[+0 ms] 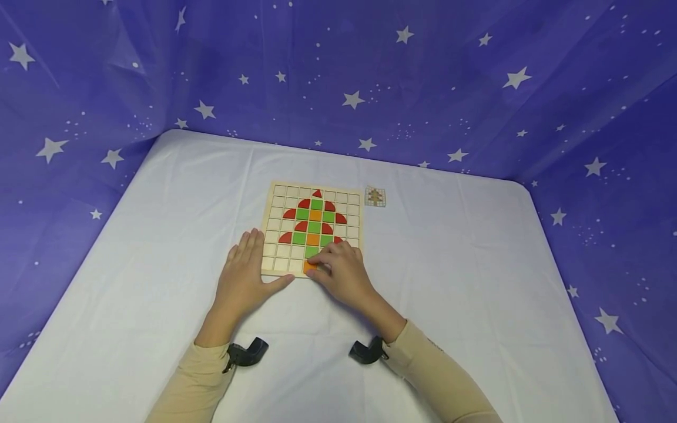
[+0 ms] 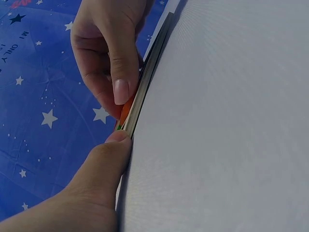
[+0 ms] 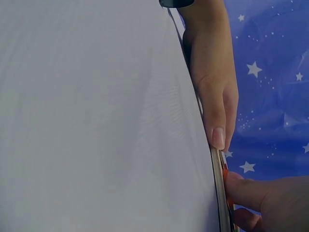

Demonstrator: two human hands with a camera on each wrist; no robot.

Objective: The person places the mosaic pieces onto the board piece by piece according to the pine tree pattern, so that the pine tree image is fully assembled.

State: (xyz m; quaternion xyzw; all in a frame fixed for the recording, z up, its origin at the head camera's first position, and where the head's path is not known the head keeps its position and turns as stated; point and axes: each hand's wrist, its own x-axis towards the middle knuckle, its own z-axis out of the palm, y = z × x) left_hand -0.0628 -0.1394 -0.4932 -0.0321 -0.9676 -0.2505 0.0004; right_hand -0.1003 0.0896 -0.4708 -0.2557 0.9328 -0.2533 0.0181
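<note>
A wooden grid board (image 1: pixel 281 256) lies on the white table, with red, green and orange pieces set in a tree shape. My left hand (image 1: pixel 243 276) rests at its left edge, fingers straight, the thumb along the near edge. At the bottom row my right hand (image 1: pixel 344 273) pinches an orange square tile (image 1: pixel 309 267) between thumb and fingers. In the left wrist view the orange tile (image 2: pixel 126 110) shows slightly tilted at the board's edge, under the right thumb. The right hand hides the board's lower right corner.
A small picture card (image 1: pixel 375 197) with a tree pattern on a grid lies just right of the board's top corner. The white cloth (image 1: pixel 449 264) covers the table. A blue star-patterned curtain (image 1: pixel 338 70) hangs behind and at the sides.
</note>
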